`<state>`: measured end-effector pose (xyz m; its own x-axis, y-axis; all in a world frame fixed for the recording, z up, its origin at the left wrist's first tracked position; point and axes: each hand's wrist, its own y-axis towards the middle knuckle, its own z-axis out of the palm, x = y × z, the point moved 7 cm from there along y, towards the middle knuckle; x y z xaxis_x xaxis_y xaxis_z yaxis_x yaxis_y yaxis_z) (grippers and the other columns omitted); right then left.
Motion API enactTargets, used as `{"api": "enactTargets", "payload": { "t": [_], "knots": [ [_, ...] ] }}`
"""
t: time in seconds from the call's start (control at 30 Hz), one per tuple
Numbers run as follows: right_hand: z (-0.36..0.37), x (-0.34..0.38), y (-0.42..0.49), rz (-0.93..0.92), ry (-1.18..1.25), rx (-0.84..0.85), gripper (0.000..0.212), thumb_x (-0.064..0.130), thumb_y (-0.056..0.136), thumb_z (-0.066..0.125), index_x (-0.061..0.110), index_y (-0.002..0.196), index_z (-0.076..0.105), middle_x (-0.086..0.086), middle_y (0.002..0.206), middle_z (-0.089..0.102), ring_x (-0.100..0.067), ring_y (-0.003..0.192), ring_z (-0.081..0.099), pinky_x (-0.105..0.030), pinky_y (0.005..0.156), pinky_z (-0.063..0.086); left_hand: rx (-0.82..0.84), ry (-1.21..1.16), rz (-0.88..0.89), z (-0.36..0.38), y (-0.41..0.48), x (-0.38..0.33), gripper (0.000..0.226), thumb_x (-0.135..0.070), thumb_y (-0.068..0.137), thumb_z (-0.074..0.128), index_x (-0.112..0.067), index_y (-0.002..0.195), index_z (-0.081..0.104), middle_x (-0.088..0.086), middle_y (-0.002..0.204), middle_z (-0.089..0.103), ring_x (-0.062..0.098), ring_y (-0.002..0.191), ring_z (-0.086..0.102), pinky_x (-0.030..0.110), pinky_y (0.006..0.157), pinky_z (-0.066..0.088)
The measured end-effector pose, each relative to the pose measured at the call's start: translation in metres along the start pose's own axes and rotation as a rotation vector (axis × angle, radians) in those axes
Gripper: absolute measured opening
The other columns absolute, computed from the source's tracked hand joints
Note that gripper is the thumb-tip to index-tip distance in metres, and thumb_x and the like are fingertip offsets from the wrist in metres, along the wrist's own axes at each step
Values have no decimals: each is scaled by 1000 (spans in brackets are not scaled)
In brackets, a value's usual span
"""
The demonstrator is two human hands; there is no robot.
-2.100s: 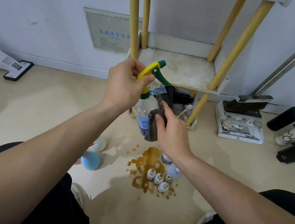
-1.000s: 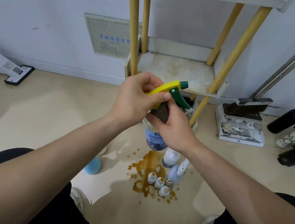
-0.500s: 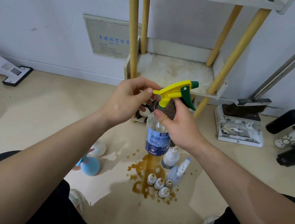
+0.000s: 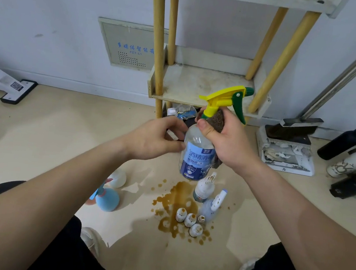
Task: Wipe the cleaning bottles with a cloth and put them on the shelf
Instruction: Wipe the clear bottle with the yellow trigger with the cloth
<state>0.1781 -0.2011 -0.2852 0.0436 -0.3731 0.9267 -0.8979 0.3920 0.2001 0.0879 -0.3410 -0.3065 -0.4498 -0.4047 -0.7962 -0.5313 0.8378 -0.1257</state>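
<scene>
Our right hand grips the cloth round the neck of the spray bottle; our left hand holds its side. 4 small bottles stand in a brown spill before the shelf.

- We work from a single view: a wide-angle camera worn on the person's head.
- It faces forward and down. Both forearms enter from the lower corners, and the dark-clad legs fill the bottom edge.
- Nearest the lens, at mid-frame, are the left hand, the right hand and the spray bottle between them.
- Beneath them, farther off, we see the floor from a steep angle.
- Farthest, along the top of the frame, stand the shelf and the wall behind it.
- The wide lens splays the shelf posts outward toward the upper edge.
</scene>
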Motion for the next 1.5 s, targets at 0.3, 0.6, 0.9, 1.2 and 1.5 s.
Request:
{"api": "enactTargets", "payload": {
  "t": [0.3, 0.6, 0.9, 1.2, 1.5],
  "knots": [
    [-13, 16, 4, -25, 148, -74, 15, 24, 96, 68, 18, 108, 63, 1, 102, 73, -13, 98, 70, -28, 87, 55, -51, -104, 37, 27, 2, -11, 78, -41, 64, 95, -23, 130, 57, -13, 110, 72, 2, 100, 67, 29, 89, 57],
    [-4, 15, 6, 100, 639, -13, 49, 28, 102, 40, 5, 145, 44, -16, 133, 62, -26, 122, 62, -40, 104, 51, -143, -503, 29, 14, 7, -33, 46, -9, 75, 86, -8, 117, 68, 5, 100, 79, 16, 90, 76, 26, 72, 60],
    [20, -7, -7, 137, 623, 52, 56, 1, 106, 20, 15, 160, 17, 6, 126, 58, 0, 101, 70, -18, 82, 54, -208, -537, 31, -11, 4, -34, 34, -10, 78, 83, -13, 110, 70, -5, 84, 78, 6, 77, 74, 16, 61, 54],
    [14, -23, 0, 187, 541, -72, 48, 8, 108, 28, 19, 154, 31, 3, 125, 63, -4, 105, 68, -23, 83, 56, -56, -433, 20, -4, -3, -30, 38, -13, 99, 62, -21, 136, 58, -1, 119, 73, 10, 106, 70, 20, 79, 56],
    [14, -21, 0, 221, 534, -84, 48, 7, 106, 26, 18, 152, 38, -3, 130, 64, -16, 116, 66, -30, 91, 55, -131, -492, 12, 2, -5, -26, 62, -32, 84, 70, -24, 142, 52, 12, 122, 60, 31, 94, 70, 47, 90, 59]
  ]
}}
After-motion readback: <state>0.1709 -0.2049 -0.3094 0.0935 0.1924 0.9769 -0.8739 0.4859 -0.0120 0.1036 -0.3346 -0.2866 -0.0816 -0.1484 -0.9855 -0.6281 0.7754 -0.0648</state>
